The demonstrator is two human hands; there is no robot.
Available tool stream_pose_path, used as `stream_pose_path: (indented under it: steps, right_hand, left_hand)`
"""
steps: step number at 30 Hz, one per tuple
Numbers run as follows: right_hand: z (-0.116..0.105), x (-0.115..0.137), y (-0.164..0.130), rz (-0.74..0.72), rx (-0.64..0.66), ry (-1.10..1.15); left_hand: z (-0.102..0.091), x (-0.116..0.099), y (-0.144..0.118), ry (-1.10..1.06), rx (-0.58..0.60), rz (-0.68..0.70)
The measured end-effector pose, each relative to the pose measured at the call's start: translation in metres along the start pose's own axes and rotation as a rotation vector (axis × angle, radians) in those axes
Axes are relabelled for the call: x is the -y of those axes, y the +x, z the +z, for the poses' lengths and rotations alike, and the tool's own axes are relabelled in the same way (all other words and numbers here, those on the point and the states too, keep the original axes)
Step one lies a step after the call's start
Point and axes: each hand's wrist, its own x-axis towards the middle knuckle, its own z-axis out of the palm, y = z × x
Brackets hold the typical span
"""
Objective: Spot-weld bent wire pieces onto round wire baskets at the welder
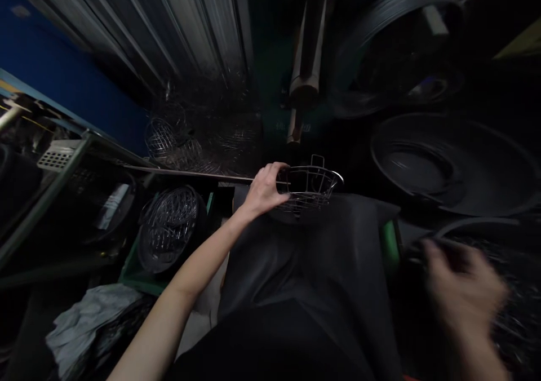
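Steadying a wire basket (310, 186) on the dark-aproned lap, left hand (264, 192) clasping its near rim, right hand (462, 291) (blurred, grip impossible to tell) over the tub (513, 308) of wire parts, probably fetching one.

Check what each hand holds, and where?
Left hand grips the wire basket by its near rim. Right hand is blurred; cannot tell.

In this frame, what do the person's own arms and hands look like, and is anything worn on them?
Both are bare: no gloves, sleeves, watch or rings show. The left hand and its forearm are sharp, slim, uncovered up to the frame edge. The right hand is motion-blurred, so fine details such as jewellery cannot be told; no glove is apparent.
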Motion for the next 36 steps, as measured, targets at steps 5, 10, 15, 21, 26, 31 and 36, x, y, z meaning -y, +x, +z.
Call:
stream_pose_path:
  steps: [5, 10, 15, 21, 26, 31, 36]
  right_hand:
    - [0.050, 0.065, -0.024, -0.013, 0.374, 0.239]
    - [0.049, 0.131, 0.002, 0.180, 0.519, 0.675]
    - [0.076, 0.188, 0.029, 0.255, 0.676, 0.876]
    - [0.097, 0.203, 0.031, 0.211, 0.641, 0.882]
    - [0.102, 0.208, 0.033, 0.179, 0.584, 0.816]
    - [0.109, 0.213, 0.034, -0.029, 0.419, 0.664]
    - [0.115, 0.212, 0.032, -0.153, 0.340, 0.565]
  left_hand:
    - [-0.003, -0.003, 0.003, 0.062, 0.014, -0.024]
    - [-0.001, -0.005, 0.003, 0.181, 0.017, -0.013]
    - [0.002, -0.007, 0.003, 0.284, -0.014, 0.050]
    - [-0.006, -0.002, 0.007, 0.335, -0.051, 0.071]
    - [-0.008, 0.003, 0.011, 0.348, -0.056, 0.103]
    - [-0.005, 0.010, 0.015, 0.312, -0.097, 0.112]
    - [0.000, 0.015, 0.021, 0.246, -0.128, 0.099]
